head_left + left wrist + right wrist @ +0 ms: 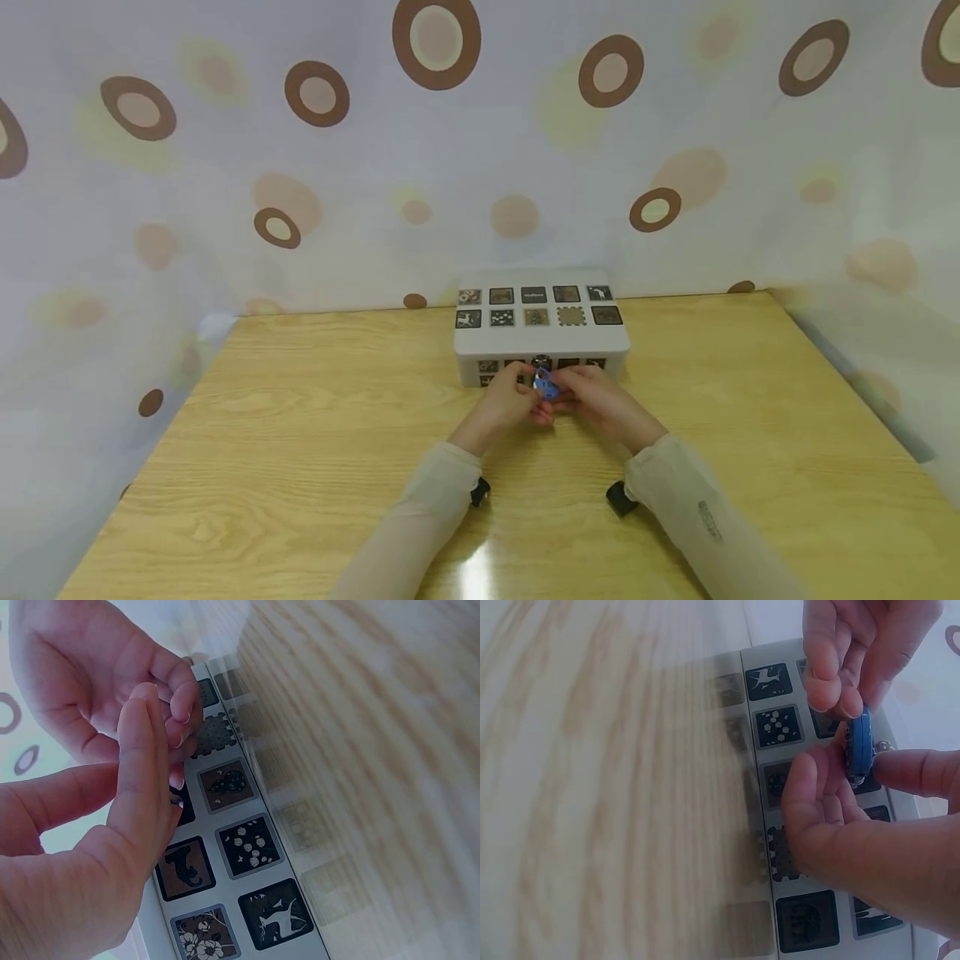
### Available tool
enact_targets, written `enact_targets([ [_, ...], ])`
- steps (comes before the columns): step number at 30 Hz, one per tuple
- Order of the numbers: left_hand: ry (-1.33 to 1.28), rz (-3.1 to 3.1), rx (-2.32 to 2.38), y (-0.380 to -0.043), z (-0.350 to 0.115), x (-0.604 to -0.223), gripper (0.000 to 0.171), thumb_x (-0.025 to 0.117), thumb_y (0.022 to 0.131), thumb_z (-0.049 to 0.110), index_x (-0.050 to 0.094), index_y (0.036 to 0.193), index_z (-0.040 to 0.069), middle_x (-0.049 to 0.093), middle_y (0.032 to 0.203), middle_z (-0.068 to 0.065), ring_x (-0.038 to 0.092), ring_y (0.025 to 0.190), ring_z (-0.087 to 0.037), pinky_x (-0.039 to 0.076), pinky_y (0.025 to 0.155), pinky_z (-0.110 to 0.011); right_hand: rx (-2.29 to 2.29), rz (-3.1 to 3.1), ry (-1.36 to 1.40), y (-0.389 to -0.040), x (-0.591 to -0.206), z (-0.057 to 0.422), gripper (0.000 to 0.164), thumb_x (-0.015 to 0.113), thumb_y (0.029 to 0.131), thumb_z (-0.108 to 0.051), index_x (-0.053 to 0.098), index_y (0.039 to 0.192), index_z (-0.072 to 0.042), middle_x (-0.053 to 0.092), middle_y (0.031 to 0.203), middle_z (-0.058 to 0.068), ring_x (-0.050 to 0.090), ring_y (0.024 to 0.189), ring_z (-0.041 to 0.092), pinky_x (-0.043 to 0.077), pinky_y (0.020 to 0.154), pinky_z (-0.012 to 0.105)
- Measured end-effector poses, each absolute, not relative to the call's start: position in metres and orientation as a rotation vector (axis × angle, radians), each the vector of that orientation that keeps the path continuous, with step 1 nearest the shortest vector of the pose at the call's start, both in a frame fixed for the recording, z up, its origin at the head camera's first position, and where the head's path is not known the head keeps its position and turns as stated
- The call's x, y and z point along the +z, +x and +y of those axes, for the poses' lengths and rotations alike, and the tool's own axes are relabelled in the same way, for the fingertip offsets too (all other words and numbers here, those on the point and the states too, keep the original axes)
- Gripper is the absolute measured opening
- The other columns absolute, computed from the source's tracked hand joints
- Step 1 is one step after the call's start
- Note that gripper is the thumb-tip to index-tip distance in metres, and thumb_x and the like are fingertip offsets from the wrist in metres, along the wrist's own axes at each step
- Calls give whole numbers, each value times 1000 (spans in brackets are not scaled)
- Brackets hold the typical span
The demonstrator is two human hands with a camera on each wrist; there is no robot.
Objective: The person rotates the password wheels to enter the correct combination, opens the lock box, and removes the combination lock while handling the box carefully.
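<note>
A blue padlock (546, 384) is at the metal latch (542, 362) on the front of a white box (540, 337) with dark picture squares. My left hand (510, 398) pinches one side of the padlock, and my right hand (596, 398) holds the other between thumb and fingers. In the right wrist view, the padlock (861, 746) is edge-on between the right hand's thumb and fingers, with the left fingertips (847, 701) at its upper end. Fingers hide nearly all of it in the left wrist view, where the left hand (97, 855) and right hand (105, 686) meet.
The box stands at the back of a wooden table (315, 433), near a wall covering (360, 167) with brown rings and dots. Both forearms wear light sleeves (427, 508), with a black wrist device (621, 499) showing at the right.
</note>
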State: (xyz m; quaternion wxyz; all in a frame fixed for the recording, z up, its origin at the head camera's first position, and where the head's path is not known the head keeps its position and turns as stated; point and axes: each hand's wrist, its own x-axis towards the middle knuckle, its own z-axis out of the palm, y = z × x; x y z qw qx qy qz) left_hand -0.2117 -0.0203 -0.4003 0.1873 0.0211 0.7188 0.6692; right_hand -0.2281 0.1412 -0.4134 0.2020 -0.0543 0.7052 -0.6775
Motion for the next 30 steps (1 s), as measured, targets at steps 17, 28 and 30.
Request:
enact_targets([
  [17, 68, 2021, 1841, -212, -22, -397, 40, 44, 96, -9, 36, 136, -6, 65, 81, -23, 69, 78, -39, 59, 78, -44, -1893, 1925, -154, -230, -413, 143, 38, 41, 99, -8, 46, 118, 25, 62, 90, 5, 62, 79, 8, 56, 77, 23],
  [28, 97, 2009, 1844, -211, -22, -397, 42, 45, 96, -10, 35, 137, -7, 64, 91, -32, 68, 83, -41, 58, 81, -46, -1889, 1912, -167, -228, -413, 142, 36, 42, 101, -7, 46, 118, 24, 58, 100, 11, 62, 82, 9, 56, 78, 23],
  [30, 96, 2007, 1847, -211, -22, -397, 42, 45, 96, -10, 34, 137, -8, 63, 92, -33, 68, 83, -42, 58, 80, -46, -1888, 1918, -159, -228, -412, 141, 36, 42, 101, -7, 45, 119, 24, 58, 100, 12, 62, 82, 9, 56, 78, 23],
])
